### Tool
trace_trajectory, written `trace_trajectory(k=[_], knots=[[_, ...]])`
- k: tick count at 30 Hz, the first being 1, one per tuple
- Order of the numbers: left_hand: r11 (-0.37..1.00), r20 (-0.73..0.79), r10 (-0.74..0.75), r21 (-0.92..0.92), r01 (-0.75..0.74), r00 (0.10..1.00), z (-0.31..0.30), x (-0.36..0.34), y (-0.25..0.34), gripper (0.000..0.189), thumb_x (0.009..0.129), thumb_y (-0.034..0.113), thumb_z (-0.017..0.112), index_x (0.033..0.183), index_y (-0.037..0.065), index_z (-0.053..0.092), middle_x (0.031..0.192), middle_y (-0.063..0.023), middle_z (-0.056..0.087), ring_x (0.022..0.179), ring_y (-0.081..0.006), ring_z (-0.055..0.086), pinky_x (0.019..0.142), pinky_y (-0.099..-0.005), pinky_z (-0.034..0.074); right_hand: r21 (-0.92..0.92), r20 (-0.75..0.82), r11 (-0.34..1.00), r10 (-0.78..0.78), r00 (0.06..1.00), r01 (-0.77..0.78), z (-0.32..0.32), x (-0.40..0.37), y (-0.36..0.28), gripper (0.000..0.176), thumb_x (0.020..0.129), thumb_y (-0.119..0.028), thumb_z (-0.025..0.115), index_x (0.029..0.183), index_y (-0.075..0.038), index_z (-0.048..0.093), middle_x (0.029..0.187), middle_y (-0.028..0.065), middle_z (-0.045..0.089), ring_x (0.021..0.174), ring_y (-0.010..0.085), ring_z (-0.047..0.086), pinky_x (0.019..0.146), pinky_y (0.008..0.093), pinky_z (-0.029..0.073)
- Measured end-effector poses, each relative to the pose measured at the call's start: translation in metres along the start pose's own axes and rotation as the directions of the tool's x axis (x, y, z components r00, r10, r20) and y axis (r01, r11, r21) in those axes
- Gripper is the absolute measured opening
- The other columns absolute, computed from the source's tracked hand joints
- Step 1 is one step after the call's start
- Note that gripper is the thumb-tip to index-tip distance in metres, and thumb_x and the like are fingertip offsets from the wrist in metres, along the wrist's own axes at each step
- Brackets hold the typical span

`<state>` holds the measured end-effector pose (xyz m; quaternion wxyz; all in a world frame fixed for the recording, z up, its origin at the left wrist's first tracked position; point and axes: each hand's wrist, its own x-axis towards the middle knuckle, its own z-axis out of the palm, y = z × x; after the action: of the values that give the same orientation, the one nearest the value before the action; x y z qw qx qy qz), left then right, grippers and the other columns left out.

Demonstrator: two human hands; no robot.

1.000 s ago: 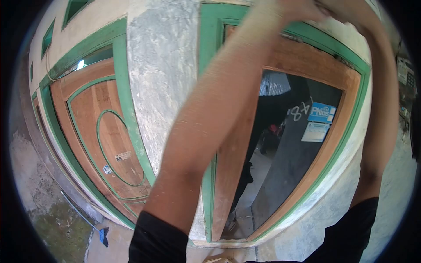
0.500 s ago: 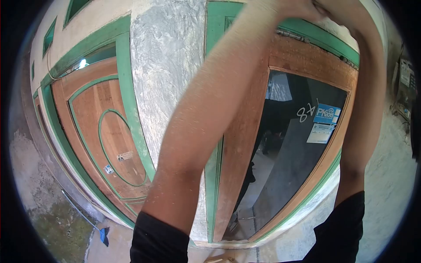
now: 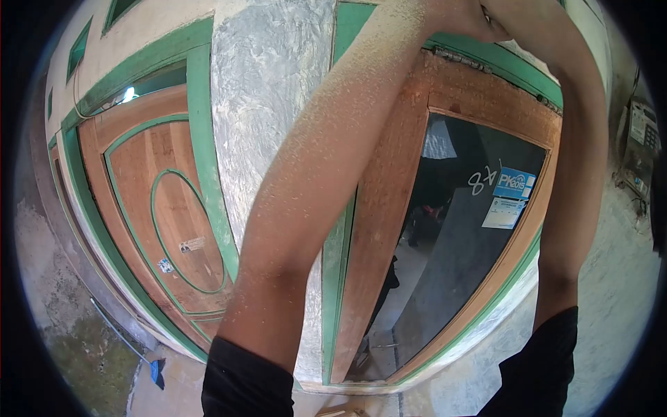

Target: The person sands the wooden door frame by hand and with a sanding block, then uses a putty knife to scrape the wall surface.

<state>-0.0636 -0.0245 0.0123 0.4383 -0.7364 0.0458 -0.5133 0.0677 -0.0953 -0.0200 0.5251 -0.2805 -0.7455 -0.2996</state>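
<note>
Both my arms reach up to the top edge of the view, with dust or wood shavings on the left forearm. My left hand (image 3: pixel 462 17) shows only in part near the green frame (image 3: pixel 521 66) above the wooden window (image 3: pixel 458 87). Close beside it, at the top right, is the visible part of my right hand (image 3: pixel 531 21). The fingers of both hands are mostly cut off by the view's edge, and anything they hold is hidden. Dark glass (image 3: pixel 445 243) fills the window, with a blue sticker (image 3: pixel 515 182) and a white label (image 3: pixel 503 213) on it.
To the left is a wooden door (image 3: pixel 163 146) with green trim. A grey-white textured pillar (image 3: pixel 267 90) stands between door and window. A blue broom (image 3: pixel 158 374) lies low at the left. Some device (image 3: pixel 640 139) hangs on the right wall.
The view has shifted slightly, and door and window sit a little further left. Both hands remain raised at the top. More dust shows on my left forearm.
</note>
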Motion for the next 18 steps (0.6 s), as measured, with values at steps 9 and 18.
trace_trajectory(k=[9,18], knots=[[0.998,0.16,0.054,-0.051,-0.046,0.986,-0.025,-0.003,-0.017,0.035,0.055,0.023,0.078,0.078,0.003,0.062,0.076,-0.0223,0.064,0.077,-0.0425,0.063,0.065,-0.043,0.051,0.157,-0.112,0.986,-0.048,0.993,0.065,0.029,0.006,0.003,0.024,0.08,-0.01,0.051,0.078,0.012,0.062,0.058,0.0187,0.053,0.056,0.018,0.053,0.055,0.0376,0.044],[0.976,0.363,-0.023,0.209,-0.058,0.931,-0.032,-0.057,0.02,0.04,0.065,0.019,0.073,0.1,0.007,0.06,0.093,-0.0195,0.065,0.093,-0.0392,0.062,0.082,-0.0452,0.049,0.252,-0.149,0.955,-0.121,0.981,0.156,0.068,-0.056,0.012,0.029,0.088,-0.022,0.052,0.086,0.006,0.061,0.078,0.0263,0.061,0.073,0.0396,0.06,0.072,0.0459,0.048]])
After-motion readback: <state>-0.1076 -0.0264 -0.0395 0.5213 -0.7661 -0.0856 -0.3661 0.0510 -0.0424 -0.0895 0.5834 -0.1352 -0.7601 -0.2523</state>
